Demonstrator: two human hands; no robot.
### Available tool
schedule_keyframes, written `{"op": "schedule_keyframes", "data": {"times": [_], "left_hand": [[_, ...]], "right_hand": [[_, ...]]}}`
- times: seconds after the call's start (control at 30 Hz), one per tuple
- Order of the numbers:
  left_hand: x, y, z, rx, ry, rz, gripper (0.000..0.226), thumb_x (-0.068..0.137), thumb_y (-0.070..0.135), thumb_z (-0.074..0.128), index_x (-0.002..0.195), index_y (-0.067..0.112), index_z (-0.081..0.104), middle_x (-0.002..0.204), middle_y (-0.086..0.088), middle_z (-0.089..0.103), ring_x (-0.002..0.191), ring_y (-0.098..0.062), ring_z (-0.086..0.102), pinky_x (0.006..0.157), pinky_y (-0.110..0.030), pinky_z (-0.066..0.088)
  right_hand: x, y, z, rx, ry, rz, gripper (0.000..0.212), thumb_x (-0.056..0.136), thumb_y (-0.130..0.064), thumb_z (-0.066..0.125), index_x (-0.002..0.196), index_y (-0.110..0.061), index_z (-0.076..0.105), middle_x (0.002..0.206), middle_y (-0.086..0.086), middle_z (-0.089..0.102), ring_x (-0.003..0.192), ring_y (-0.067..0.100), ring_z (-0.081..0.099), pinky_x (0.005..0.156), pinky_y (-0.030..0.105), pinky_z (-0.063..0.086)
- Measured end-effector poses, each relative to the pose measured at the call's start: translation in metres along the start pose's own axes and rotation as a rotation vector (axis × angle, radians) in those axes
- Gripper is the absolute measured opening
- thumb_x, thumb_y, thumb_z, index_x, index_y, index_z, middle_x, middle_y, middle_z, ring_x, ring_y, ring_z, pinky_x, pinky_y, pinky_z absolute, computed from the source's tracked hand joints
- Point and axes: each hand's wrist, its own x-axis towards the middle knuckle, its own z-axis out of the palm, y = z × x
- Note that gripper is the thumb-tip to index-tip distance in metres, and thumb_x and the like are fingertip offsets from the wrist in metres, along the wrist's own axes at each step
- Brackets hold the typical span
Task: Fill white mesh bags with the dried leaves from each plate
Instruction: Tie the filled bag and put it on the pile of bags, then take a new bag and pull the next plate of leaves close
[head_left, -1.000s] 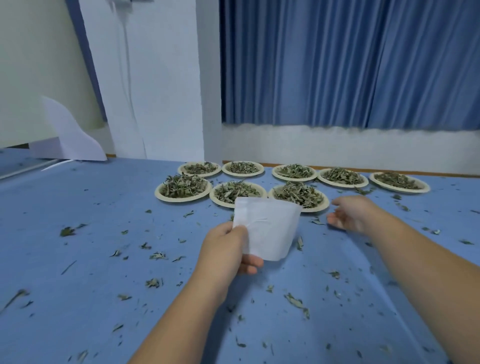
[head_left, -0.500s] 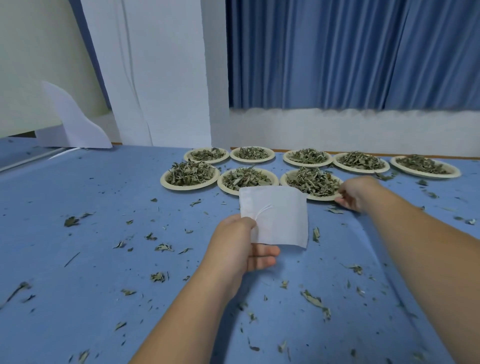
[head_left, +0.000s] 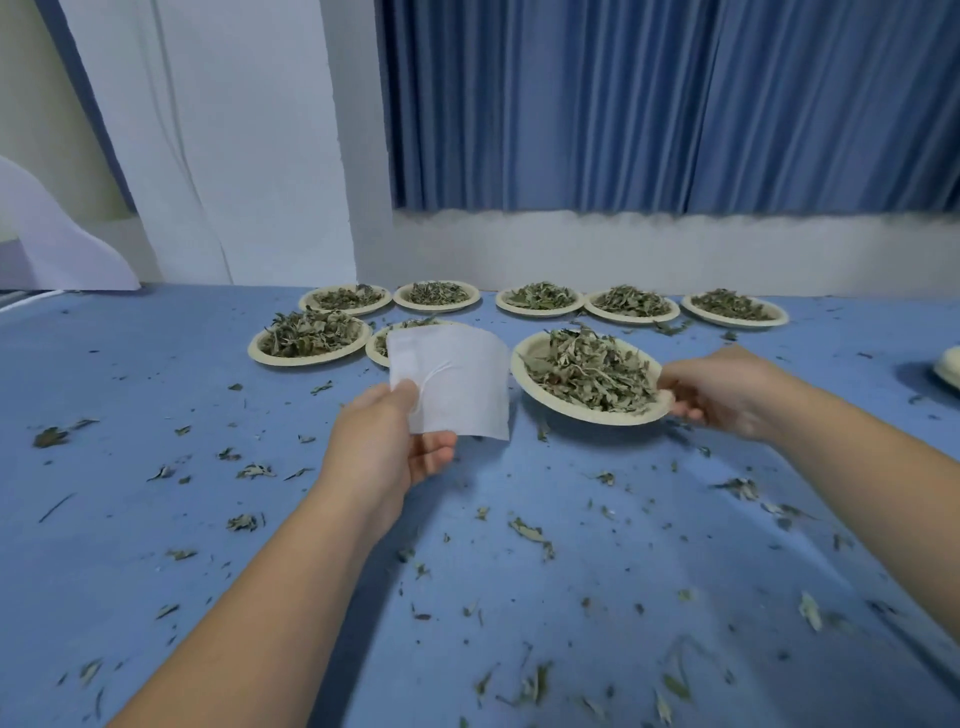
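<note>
My left hand (head_left: 387, 441) pinches a flat white mesh bag (head_left: 457, 382) by its lower left corner and holds it upright above the blue table (head_left: 156, 519). My right hand (head_left: 722, 392) grips the right rim of a cream paper plate (head_left: 524, 371) heaped with dried leaves (head_left: 589, 369); the plate is lifted and tilted, just right of the bag. The bag hides most of another plate of leaves (head_left: 376, 345) behind it.
Several more plates of dried leaves stand in two rows at the table's far side, such as one plate (head_left: 309, 340) at the left. Leaf crumbs lie scattered over the table. A white object's edge (head_left: 948, 366) shows at the far right. Blue curtains hang behind.
My right hand has taken hold of the plate's rim and pulled it off the row toward me, tilted. The bag has stayed in my left hand.
</note>
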Motion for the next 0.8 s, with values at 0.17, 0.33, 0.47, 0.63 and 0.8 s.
{"op": "schedule_keyframes", "data": {"times": [0.17, 0.33, 0.47, 0.63, 0.8], "left_hand": [[-0.002, 0.002, -0.003, 0.029, 0.036, 0.069, 0.026, 0.103, 0.019, 0.046, 0.127, 0.008, 0.05, 0.083, -0.01, 0.057, 0.041, -0.009, 0.054, 0.038, -0.021, 0.043], [-0.009, 0.0, -0.002, 0.096, 0.006, 0.091, 0.021, 0.102, 0.025, 0.049, 0.112, 0.006, 0.054, 0.05, -0.002, 0.064, 0.043, -0.013, 0.055, 0.043, -0.025, 0.047], [-0.02, -0.004, 0.002, 0.191, -0.066, 0.117, 0.015, 0.099, 0.015, 0.053, 0.097, 0.004, 0.062, 0.055, -0.003, 0.064, 0.048, -0.013, 0.057, 0.046, -0.024, 0.048], [-0.029, -0.01, 0.009, 0.363, -0.038, 0.212, 0.014, 0.094, 0.005, 0.055, 0.09, 0.008, 0.068, 0.061, -0.006, 0.065, 0.052, -0.015, 0.059, 0.052, -0.024, 0.052], [-0.036, -0.011, 0.018, 0.532, -0.018, 0.328, 0.022, 0.09, 0.006, 0.054, 0.078, 0.018, 0.068, 0.053, 0.0, 0.064, 0.048, -0.012, 0.059, 0.058, -0.032, 0.058]], "right_hand": [[-0.068, 0.021, -0.028, -0.06, -0.094, 0.015, 0.012, 0.08, 0.0, 0.062, 0.07, 0.003, 0.057, 0.048, 0.014, 0.05, 0.033, 0.016, 0.04, 0.033, 0.02, 0.032], [-0.115, 0.038, -0.039, -0.149, -0.216, 0.018, 0.012, 0.084, -0.003, 0.061, 0.074, 0.003, 0.057, 0.049, 0.016, 0.05, 0.038, 0.019, 0.037, 0.034, 0.02, 0.029], [-0.131, 0.046, -0.045, -0.174, -0.293, 0.04, 0.017, 0.087, -0.002, 0.062, 0.093, 0.014, 0.062, 0.052, 0.017, 0.055, 0.034, 0.016, 0.044, 0.033, 0.021, 0.035], [-0.135, 0.039, -0.051, -0.332, -0.179, -0.043, 0.028, 0.086, -0.02, 0.07, 0.088, 0.008, 0.066, 0.063, 0.014, 0.066, 0.041, 0.017, 0.051, 0.039, 0.023, 0.042], [-0.134, 0.007, -0.031, -0.448, -0.046, -0.366, 0.011, 0.084, -0.032, 0.069, 0.085, -0.021, 0.07, 0.068, 0.002, 0.07, 0.047, 0.012, 0.057, 0.047, 0.025, 0.048]]}}
